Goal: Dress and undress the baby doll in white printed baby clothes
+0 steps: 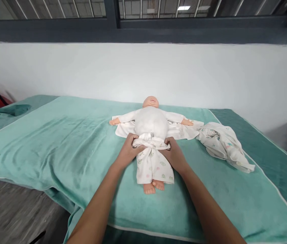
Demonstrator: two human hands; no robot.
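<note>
A baby doll (150, 122) lies on its back on a teal towel (64, 142), arms spread, head toward the wall. It wears white patterned trousers (153, 166), and an open white top lies under its arms. My left hand (127, 151) is closed on the bunched waistband at the doll's left-side hip as I see it. At the other hip my right hand (174, 153) grips the same waistband. The doll's bare feet (153, 187) stick out below the trouser legs.
A crumpled white patterned cloth (222, 142) lies on the towel right of the doll. A folded dark teal cloth (13, 109) sits at the far left. The towel covers a bed or table against a white wall under a dark-framed window (143, 20). Grey floor shows lower left.
</note>
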